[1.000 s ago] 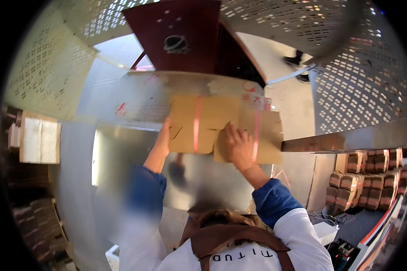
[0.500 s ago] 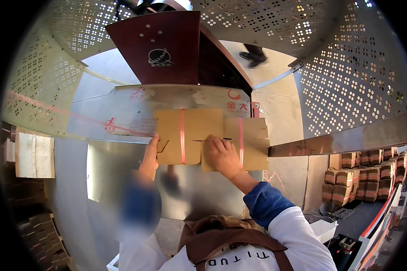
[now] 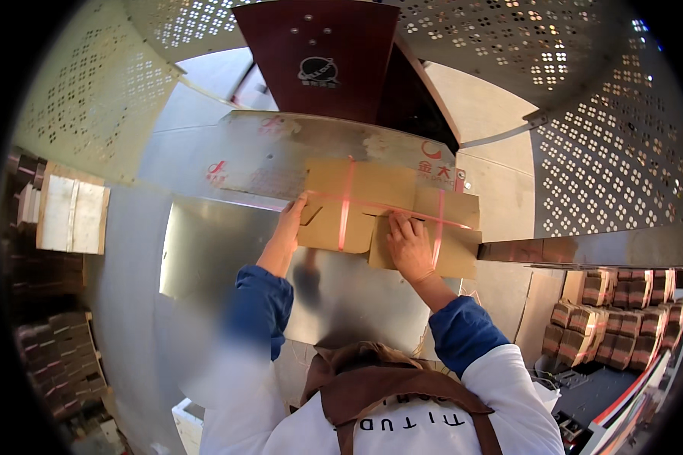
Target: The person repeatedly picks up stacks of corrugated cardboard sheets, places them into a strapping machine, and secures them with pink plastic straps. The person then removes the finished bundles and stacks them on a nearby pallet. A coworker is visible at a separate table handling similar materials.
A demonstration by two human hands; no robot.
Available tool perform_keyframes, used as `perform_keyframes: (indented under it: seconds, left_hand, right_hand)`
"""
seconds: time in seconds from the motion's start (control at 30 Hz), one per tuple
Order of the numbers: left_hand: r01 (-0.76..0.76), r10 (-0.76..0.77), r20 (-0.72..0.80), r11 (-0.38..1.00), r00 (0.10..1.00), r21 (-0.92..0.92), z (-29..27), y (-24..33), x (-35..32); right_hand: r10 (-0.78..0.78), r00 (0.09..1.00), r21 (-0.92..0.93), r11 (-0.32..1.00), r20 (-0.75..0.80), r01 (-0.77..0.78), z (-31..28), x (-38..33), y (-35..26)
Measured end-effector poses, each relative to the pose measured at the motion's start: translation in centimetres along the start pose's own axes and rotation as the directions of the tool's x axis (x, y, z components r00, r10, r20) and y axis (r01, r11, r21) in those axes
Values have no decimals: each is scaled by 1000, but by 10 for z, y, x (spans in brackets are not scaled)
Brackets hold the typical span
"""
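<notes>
A bundle of flat brown cardboard sheets [image 3: 372, 201], tied with thin red straps, lies on a shiny metal table [image 3: 228, 258]. My left hand [image 3: 290, 226] grips the bundle's left edge, thumb on top. Spread flat, my right hand [image 3: 410, 244] presses on the near right part of the bundle. Both forearms wear blue sleeves. The far edge of the bundle reaches a steel machine plate [image 3: 319, 144] with red marks.
A dark red machine housing [image 3: 326, 53] rises behind the plate. Perforated metal guards [image 3: 615, 144] curve on the right and upper left. Stacks of strapped cardboard bundles [image 3: 615, 318] stand at the right; a pale cardboard stack [image 3: 72, 216] and dark piles at the left.
The bundle and both hands now sit lower and more to the right in view, and the view has tilted. My grip on the cardboard is the same.
</notes>
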State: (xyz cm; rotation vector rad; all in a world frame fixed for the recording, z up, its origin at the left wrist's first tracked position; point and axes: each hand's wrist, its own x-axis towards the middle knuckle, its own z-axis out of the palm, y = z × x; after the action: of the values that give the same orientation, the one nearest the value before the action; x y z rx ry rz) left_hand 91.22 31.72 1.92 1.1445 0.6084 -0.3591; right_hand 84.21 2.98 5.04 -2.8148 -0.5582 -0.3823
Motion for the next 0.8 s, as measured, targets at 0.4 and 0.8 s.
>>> perform_keyframes:
  seconds: [0.4,0.8]
  left_hand:
    - [-46,45,-41,999,998,-14,-7,-9,4]
    - [-111,118,-109,991,987,68,2,-10,16]
  right_hand:
    - [16,1000,24,1000,12,-17,0,2,-2]
    - [51,997,-19,999,54,-50,-10,11,-8]
